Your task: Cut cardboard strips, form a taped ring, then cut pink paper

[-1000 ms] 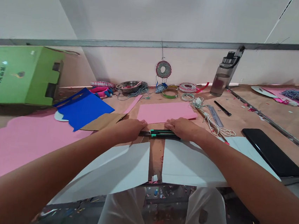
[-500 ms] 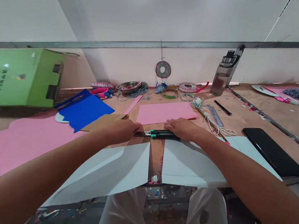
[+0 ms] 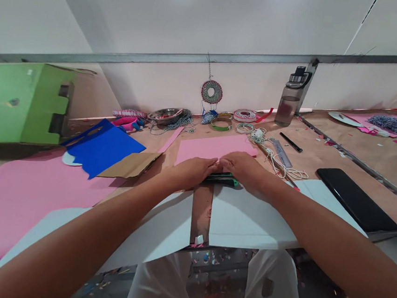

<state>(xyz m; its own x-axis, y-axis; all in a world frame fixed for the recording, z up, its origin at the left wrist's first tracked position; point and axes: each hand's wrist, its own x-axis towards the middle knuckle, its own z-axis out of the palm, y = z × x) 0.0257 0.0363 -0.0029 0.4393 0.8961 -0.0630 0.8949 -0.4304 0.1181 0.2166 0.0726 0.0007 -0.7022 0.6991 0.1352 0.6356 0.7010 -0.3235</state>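
My left hand (image 3: 194, 171) and my right hand (image 3: 240, 167) meet at the near edge of a pink sheet of paper (image 3: 208, 144). Their fingers are drawn together at that edge, with the fingertips partly hidden. A black and green box cutter (image 3: 223, 179) lies just below both hands, its left end covered by my left hand. White sheets, one on the left (image 3: 169, 230) and one on the right (image 3: 248, 214), lie in front with a narrow gap between them.
A blue cut-out sheet (image 3: 107, 149), a brown cardboard piece (image 3: 132, 165) and a green box (image 3: 23, 104) are at left. Tape rolls (image 3: 221, 124), a metal bowl (image 3: 164, 116) and a water bottle (image 3: 289, 101) stand behind. White cord (image 3: 275, 156), a ruler (image 3: 282, 153) and a black phone (image 3: 355, 199) are at right.
My left hand has moved right, from beside the cardboard to meet my right hand, and now covers the cutter's left end. My right hand stays at the pink paper's near edge.
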